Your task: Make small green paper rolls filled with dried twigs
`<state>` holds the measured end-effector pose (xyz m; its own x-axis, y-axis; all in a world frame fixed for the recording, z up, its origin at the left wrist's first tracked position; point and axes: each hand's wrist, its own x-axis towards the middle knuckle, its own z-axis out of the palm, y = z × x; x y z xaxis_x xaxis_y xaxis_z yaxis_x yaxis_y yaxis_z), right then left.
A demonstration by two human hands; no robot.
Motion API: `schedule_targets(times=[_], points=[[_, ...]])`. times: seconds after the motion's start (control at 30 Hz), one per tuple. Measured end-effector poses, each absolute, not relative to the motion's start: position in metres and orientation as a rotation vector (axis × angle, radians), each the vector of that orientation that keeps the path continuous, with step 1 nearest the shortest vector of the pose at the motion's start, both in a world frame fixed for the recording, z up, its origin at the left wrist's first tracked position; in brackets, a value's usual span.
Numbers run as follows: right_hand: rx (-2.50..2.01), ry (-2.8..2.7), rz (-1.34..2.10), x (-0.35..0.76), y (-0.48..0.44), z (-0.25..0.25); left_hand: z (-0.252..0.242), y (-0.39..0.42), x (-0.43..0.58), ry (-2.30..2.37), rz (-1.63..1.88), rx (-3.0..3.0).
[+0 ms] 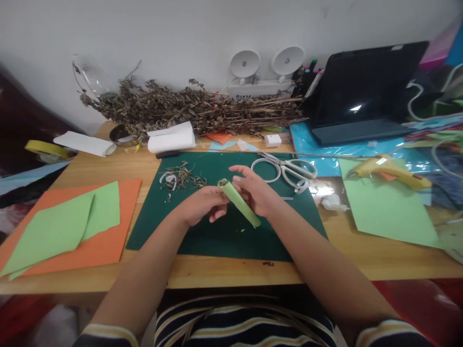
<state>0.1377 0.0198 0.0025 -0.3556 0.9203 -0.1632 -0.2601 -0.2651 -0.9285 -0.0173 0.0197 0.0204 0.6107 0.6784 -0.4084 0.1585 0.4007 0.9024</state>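
Observation:
A light green paper roll (241,205) slants over the dark green cutting mat (213,241), with brown dried plant bits showing at its upper end. My left hand (206,205) pinches it from the left near that end. From the other side, my right hand (258,190) curves around it, its index finger stretched out and other fingers partly behind the roll. Dried stem scraps (188,176) lie on the mat to the left, around a small ring of clear tape. Beyond my right hand rest scissors (282,168) with pale handles.
A bundle of dried plants (195,108) lies along the wall. Orange paper (126,207) with green sheets (54,231) is on the left. At right are a yellow glue gun (394,171), green paper (390,212) and a dark tablet (369,86). A tissue roll (171,140) lies behind the mat.

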Motion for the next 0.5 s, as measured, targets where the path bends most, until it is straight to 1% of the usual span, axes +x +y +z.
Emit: schedule_targets(times=[0.2,0.33,0.4,0.5], points=[[-1.110,-1.106,1.669,0.113,0.019,-0.018,0.011,0.021,-0.005,0.961,0.657,1.104],[-1.159,-1.177,1.509,0.119,0.018,-0.010,0.005,0.024,-0.001,1.020,0.861,1.019],[-1.207,-1.476,1.275,0.127,0.009,0.004,0.003,0.031,-0.004,1.089,1.068,0.950],[-1.227,-2.293,0.766,0.131,-0.024,0.022,0.001,0.045,-0.015,1.169,1.335,0.852]])
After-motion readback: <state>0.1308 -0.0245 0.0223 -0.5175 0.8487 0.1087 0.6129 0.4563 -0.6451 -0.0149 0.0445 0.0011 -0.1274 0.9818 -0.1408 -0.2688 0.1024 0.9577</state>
